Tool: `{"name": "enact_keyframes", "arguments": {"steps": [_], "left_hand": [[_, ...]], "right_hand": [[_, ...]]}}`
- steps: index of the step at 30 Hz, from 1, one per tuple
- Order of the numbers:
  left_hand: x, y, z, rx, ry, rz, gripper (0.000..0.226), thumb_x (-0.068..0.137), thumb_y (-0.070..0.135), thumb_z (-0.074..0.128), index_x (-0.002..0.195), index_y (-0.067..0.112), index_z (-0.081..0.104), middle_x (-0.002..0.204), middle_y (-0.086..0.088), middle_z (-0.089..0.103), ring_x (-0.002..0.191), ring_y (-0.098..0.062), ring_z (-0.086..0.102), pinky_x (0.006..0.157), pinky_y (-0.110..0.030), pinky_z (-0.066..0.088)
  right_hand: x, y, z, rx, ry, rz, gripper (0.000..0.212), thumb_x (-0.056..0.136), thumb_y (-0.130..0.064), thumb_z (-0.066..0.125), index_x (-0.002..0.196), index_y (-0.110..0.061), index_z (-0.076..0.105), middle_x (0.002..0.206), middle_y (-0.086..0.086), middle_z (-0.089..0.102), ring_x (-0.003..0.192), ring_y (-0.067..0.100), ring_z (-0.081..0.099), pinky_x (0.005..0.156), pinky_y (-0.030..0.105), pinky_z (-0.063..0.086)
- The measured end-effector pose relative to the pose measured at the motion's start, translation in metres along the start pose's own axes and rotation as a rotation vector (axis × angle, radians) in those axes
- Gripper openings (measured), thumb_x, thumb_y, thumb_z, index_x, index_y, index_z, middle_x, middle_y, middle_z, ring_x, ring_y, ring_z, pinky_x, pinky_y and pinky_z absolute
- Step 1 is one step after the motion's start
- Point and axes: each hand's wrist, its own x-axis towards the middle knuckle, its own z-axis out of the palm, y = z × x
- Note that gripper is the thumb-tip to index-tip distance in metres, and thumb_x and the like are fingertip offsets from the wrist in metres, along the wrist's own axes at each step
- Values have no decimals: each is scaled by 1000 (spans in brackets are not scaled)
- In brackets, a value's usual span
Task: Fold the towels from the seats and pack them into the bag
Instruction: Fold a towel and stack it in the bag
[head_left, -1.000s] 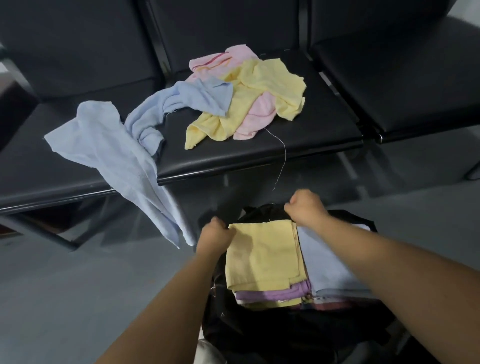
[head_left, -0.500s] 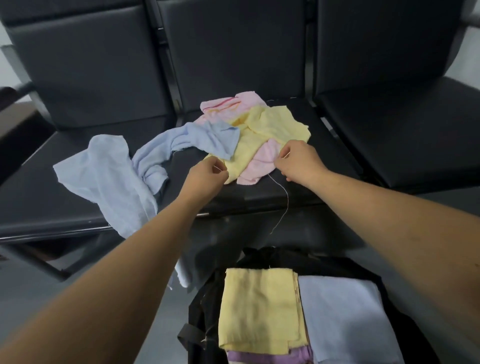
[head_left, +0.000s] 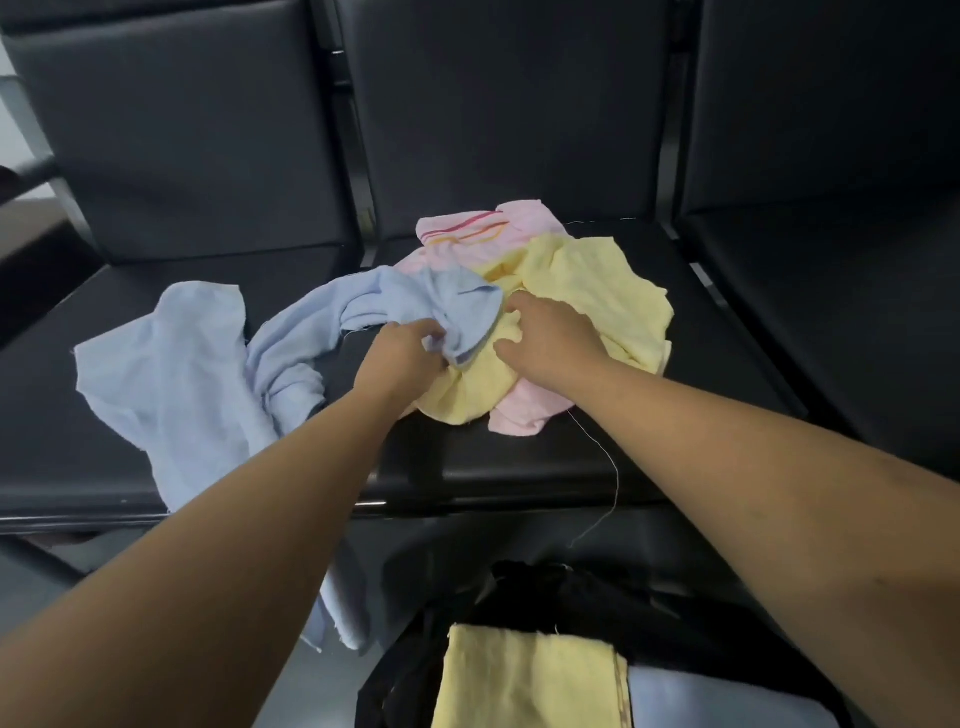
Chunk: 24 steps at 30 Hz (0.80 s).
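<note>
While the bag (head_left: 571, 597) at 6 o'clock holds folded towels (head_left: 524, 680), the picking step is in hand: the left hand (head_left: 402, 361) grips the blue towel (head_left: 322, 317), and the right hand (head_left: 553, 345) clutches the yellow towel (head_left: 597, 280) at 12 o'clock. Next, probably, 1 towel must come free.

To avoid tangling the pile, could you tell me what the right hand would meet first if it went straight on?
The right hand, on the yellow towel, would likely meet the bunched end of the blue towel, gripped by the left hand; depth is unclear.
</note>
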Motion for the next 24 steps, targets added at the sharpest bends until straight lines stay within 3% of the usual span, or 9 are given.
{"name": "enact_keyframes", "arguments": {"steps": [4, 7, 10, 12, 13, 16, 18, 20, 24], "left_hand": [[5, 6, -10, -152, 105, 1, 7, 100, 26, 58, 96, 24, 63, 83, -1, 61, 66, -14, 48, 57, -28, 33], [2, 22, -32, -457, 122, 87, 12, 100, 30, 62, 90, 24, 60, 67, 6, 48, 53, -10, 42, 51, -25, 33], [-9, 47, -73, -554, 111, 229, 9, 99, 23, 65, 92, 16, 64, 71, 2, 51, 63, -9, 45, 61, -24, 37], [-17, 64, -99, -576, 76, 292, 10, 99, 22, 66, 96, 12, 66, 81, -5, 58, 75, -13, 51, 72, -27, 41], [-23, 72, -113, -591, 64, 317, 10, 98, 23, 66, 96, 13, 67, 83, -6, 59, 77, -13, 53, 73, -25, 43], [-41, 92, -148, -642, 72, 339, 10, 97, 25, 68, 89, 21, 67, 84, -7, 59, 75, -14, 51, 68, -19, 44], [-52, 103, -169, -688, 101, 349, 13, 95, 28, 70, 83, 24, 67, 84, -7, 57, 76, -21, 50, 74, -35, 42], [-66, 114, -189, -694, 118, 356, 15, 94, 30, 69, 85, 19, 66, 83, -6, 56, 77, -22, 49, 76, -41, 42], [-93, 143, -227, -710, 103, 386, 12, 98, 23, 67, 90, 16, 65, 88, -10, 67, 86, -19, 64, 97, -46, 54]], "right_hand": [[6, 6, 10, -71, -2, 0, 55, 95, -38, 59, 147, -26, 41, 127, 6, 61, 120, 32, 53, 98, 44, 43], [6, 4, 1, 156, 34, 2, 67, 93, -47, 65, 151, -34, 34, 125, 8, 60, 116, 32, 56, 98, 48, 46], [0, -7, -26, 511, 97, -48, 56, 91, -33, 74, 143, -28, 52, 117, 3, 59, 101, 15, 56, 90, 33, 47], [-8, -14, -49, 584, 123, -76, 9, 94, -19, 70, 99, -12, 71, 84, -1, 61, 71, 5, 50, 70, 25, 43], [-15, -19, -63, 616, 145, -72, 13, 96, -16, 68, 83, -13, 68, 73, -2, 58, 61, 3, 47, 61, 21, 41], [-34, -26, -100, 791, 215, -28, 19, 100, -21, 62, 94, -5, 70, 85, 10, 65, 71, 8, 53, 65, 18, 44], [-47, -32, -129, 857, 282, -38, 29, 100, -23, 61, 85, 2, 61, 73, 11, 55, 67, 10, 46, 63, 28, 40], [-63, -40, -157, 844, 316, -47, 32, 100, -23, 61, 76, -2, 56, 63, 3, 42, 60, 9, 38, 57, 26, 32], [-93, -58, -212, 841, 363, -62, 29, 102, -23, 58, 90, 2, 67, 75, 12, 57, 69, 15, 49, 59, 27, 40]]}}
